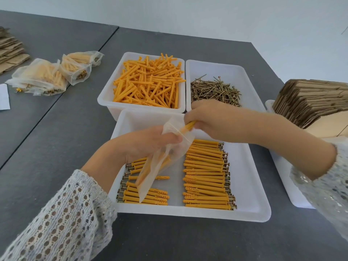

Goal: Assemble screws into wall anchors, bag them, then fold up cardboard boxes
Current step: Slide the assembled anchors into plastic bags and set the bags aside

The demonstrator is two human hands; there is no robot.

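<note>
The left hand (150, 142) pinched the mouth of a clear bag (162, 162) above the near tray (244, 185). The right hand (211, 121) gripped assembled anchors (188, 126), feeding them in. If they snagged the bag's lip, some could probably spill back. That tray held two rows of assembled anchors (205, 174); the far left bin (111, 87) held loose anchors (148, 81), the far right bin (235, 70) screws (216, 91). Filled bags (52, 74) lay far left on the worktop (66, 129).

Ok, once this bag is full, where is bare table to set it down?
Bare table lies left of the near tray, below the filled bags. A strip runs along the near edge under that tray. Crowded: the anchor bin, screw bin and cardboard stack close the far and right sides.
</note>
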